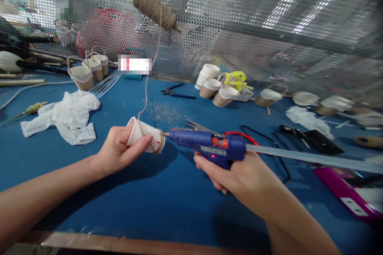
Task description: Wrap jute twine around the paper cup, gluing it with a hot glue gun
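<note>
Over a blue table (149,211), a cup (146,130) bears unreadable print.

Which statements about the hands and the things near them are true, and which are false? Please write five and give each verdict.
1. The left hand holds a white cup. True.
2. The right hand is empty. False: it holds a blue glue gun.
3. Twine runs from the spool down to the cup. True.
4. The cup stands upright on the table. False: it is held tipped, its mouth towards the left of the picture.
5. The tip of the glue gun points away from the cup. False: it points at the cup's base end.
</note>
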Motion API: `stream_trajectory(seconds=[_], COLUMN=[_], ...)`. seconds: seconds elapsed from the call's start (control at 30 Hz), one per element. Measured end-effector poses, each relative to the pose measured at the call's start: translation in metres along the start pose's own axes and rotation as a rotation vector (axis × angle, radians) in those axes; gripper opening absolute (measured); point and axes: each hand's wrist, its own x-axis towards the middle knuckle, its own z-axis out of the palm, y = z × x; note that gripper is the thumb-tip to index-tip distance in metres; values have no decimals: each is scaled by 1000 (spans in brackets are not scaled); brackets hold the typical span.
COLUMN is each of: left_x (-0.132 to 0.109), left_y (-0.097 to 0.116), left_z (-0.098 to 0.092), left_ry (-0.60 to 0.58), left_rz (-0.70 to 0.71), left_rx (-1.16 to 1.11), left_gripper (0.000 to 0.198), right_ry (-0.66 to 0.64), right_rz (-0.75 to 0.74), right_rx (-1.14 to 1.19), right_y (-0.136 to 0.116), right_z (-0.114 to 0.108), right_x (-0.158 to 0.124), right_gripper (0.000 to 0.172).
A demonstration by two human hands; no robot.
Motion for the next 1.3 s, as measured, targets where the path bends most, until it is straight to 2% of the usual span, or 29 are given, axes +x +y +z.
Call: stream_trajectory(seconds=[0.6,1.0,1.13,1.3], left_x=[0,0,0,-1], left_y=[0,-3,-2,-2], left_z=[1,0,0,1], left_ry=[-6,5,-34,-29], left_rz=[0,-96,-69,-29], left_rx=[13,42,45,45], left_gripper=[34,33,30,29], right_ry=[24,19,19,16], right_rz=[6,40,20,36], right_rx=[-93,-63,7,-29], right_y=[-2,-3,-2,-2], right_z=[-1,1,0,1], right_x=[-1,-1,-1,-1], right_gripper=[30,27,24,27])
